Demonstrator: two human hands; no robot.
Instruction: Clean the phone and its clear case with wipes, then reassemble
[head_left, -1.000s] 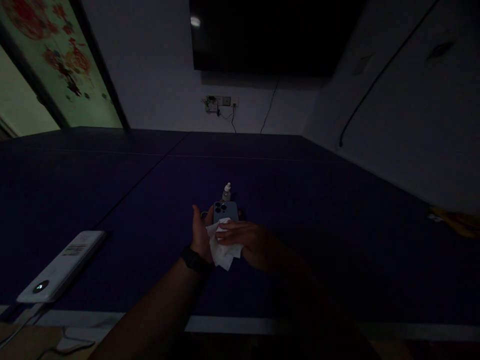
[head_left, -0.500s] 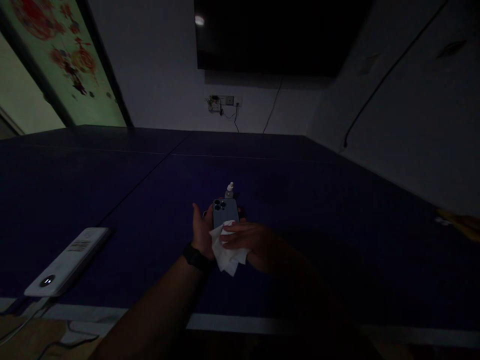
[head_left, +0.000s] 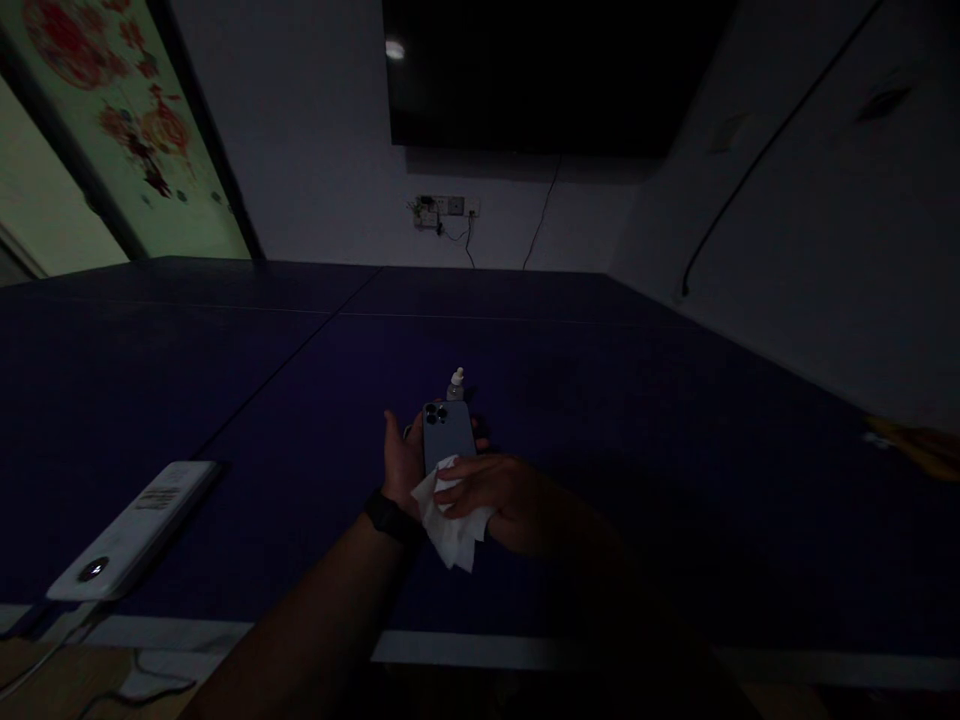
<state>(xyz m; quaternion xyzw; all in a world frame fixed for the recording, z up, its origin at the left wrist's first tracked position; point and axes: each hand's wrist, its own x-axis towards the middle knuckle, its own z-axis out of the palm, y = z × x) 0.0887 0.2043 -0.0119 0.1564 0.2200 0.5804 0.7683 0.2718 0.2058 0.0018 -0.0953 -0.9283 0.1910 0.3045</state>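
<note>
A grey-blue smartphone [head_left: 448, 432] lies back side up in my left hand [head_left: 403, 462], its camera lenses at the far end. My left thumb sticks out to the side, and fingertips show past the phone's right edge. My right hand [head_left: 495, 497] presses a white tissue [head_left: 450, 535] onto the near part of the phone's back. The tissue's loose corners hang toward me and cover the phone's lower end. Just beyond the phone stands a small clear bottle [head_left: 456, 386] with a white top.
At the left, a white power bank [head_left: 135, 530] with cables lies on the dark blue table [head_left: 300, 420]. A yellow item [head_left: 919, 447] lies at the right edge. On the far wall are a dark television [head_left: 555, 80] and power sockets [head_left: 442, 208].
My right hand and the tissue have slid a little toward me along the phone, baring more of its back. My left hand still holds the phone in nearly the same place.
</note>
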